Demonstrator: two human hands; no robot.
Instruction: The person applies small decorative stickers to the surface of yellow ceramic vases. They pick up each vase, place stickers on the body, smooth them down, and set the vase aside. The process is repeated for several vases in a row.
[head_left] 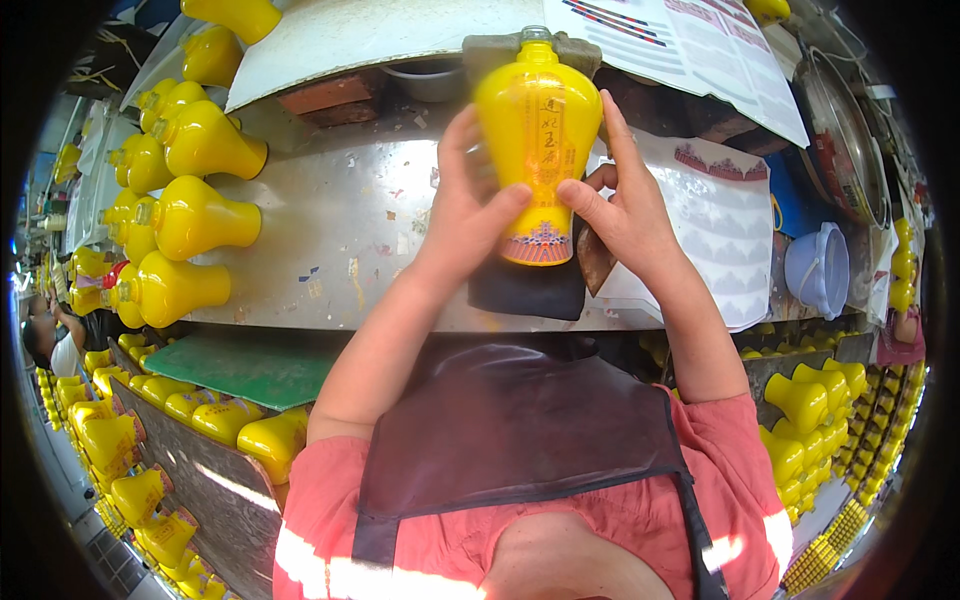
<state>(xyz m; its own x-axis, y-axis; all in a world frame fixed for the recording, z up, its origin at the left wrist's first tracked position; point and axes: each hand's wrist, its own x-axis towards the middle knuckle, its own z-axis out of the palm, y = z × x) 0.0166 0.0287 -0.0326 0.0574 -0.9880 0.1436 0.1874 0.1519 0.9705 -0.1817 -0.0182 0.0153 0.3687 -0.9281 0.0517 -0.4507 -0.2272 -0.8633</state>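
Between my two hands is a glossy yellow bottle with a clear neck, dark lettering down its front and a patterned red and blue band round its base. My left hand wraps its left side, the fingers slightly blurred. On the other side my right hand grips it, thumb pressed on the front near the base. The bottle's neck end points away from me, over a grey block. Under its base is a dark pad at the near edge of the metal table.
Several plain yellow bottles lie along the table's left side. Sheets of printed decals lie to the right, near a pale blue bucket. A green board and crates of yellow bottles are at the lower left.
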